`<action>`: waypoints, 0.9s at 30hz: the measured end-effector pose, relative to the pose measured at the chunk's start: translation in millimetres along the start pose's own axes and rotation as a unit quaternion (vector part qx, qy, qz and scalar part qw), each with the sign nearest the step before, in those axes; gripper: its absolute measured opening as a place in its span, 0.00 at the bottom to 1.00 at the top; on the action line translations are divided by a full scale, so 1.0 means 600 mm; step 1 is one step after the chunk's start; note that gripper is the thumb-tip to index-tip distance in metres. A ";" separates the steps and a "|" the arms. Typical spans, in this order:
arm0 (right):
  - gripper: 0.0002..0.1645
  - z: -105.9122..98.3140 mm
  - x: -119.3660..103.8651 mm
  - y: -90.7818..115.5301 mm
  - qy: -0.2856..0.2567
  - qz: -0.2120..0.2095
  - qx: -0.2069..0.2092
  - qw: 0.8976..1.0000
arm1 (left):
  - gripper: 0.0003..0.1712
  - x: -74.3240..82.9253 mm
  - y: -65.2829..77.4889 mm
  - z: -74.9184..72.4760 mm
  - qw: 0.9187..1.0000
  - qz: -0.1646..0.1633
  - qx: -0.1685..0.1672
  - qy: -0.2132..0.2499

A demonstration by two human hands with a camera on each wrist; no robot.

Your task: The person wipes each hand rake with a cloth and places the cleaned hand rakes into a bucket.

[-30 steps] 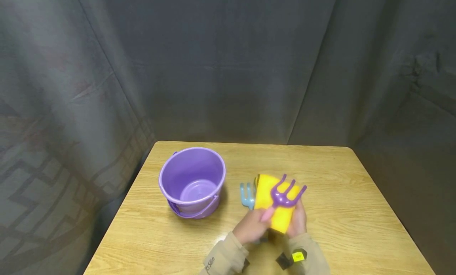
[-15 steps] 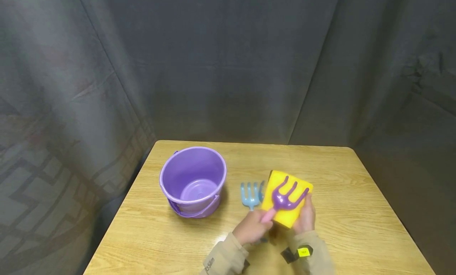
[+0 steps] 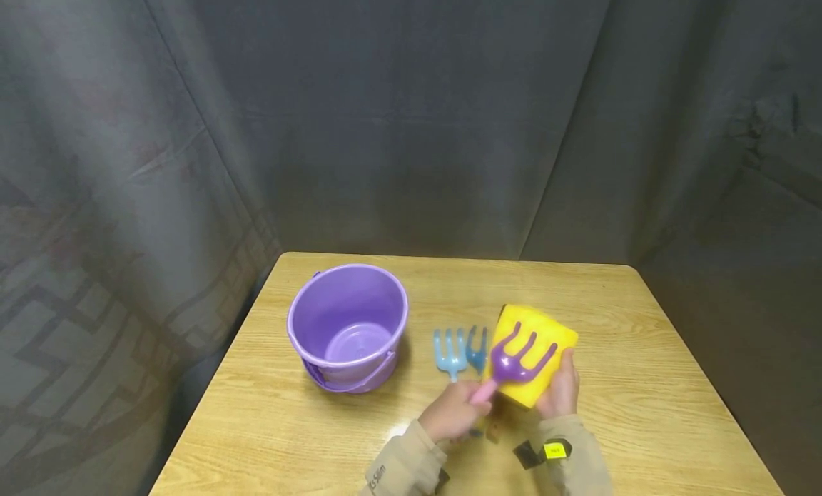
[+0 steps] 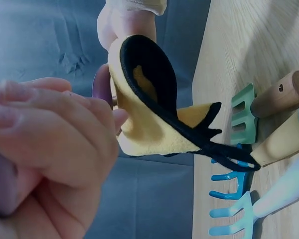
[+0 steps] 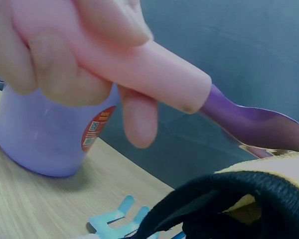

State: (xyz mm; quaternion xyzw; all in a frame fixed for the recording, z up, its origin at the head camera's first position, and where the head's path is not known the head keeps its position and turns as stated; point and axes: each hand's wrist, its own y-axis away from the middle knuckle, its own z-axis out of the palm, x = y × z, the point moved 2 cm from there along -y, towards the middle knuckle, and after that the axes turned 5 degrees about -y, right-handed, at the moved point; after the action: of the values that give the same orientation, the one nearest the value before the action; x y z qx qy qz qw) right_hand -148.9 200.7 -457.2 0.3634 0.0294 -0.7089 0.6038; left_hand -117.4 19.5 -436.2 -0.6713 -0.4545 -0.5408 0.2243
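While the left hand [image 3: 451, 412] grasps the pink-handled purple fork [image 3: 509, 368], right of the round purple plastic bucket [image 3: 347, 289], the head view hides whether the right hand's [image 3: 560, 392] fingers clench the yellow black-edged cloth [image 3: 536, 355], farther right; slack support could drop it.

Left wrist: the dangling cloth corner might snag the dark-blue fork [image 4: 234, 185]; the green wooden-handled rake [image 4: 243, 130] lies farther from the bucket.

Right wrist: the pale-blue fork [image 5: 120, 224] sits near the bucket, obstructing the counter [image 5: 124, 172].

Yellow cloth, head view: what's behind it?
Part of a blue fork shows beside the yellow cloth; more is covered. The left wrist view reveals a green fork, its tines hidden from the head camera.
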 end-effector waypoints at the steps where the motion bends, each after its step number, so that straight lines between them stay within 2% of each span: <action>1: 0.27 -0.001 -0.001 0.000 -0.003 -0.003 0.000 1.000 | 0.19 0.000 0.000 0.000 1.000 0.000 -0.002 0.002; 5: 0.29 -0.003 -0.006 -0.002 -0.010 -0.015 -0.007 1.000 | 0.18 -0.002 0.000 0.002 1.000 -0.004 -0.004 0.010; 11: 0.30 -0.010 -0.016 -0.006 -0.048 -0.014 -0.002 0.999 | 0.13 -0.007 -0.002 0.010 1.000 -0.015 -0.003 0.015; 20: 0.33 -0.013 -0.022 -0.011 -0.043 -0.012 0.005 0.999 | 0.11 -0.010 0.000 0.014 1.000 -0.025 0.005 0.003; 27: 0.34 -0.021 -0.019 -0.012 -0.061 0.036 -0.009 0.997 | 0.14 -0.011 0.000 0.020 0.999 -0.026 0.021 -0.019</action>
State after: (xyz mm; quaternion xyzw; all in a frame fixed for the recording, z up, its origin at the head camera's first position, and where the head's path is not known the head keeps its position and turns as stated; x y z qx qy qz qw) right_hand -148.8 218.1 -463.1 0.3151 -0.0140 -0.7069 0.6331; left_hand -111.1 26.3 -445.9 -0.6645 -0.4878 -0.5235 0.2156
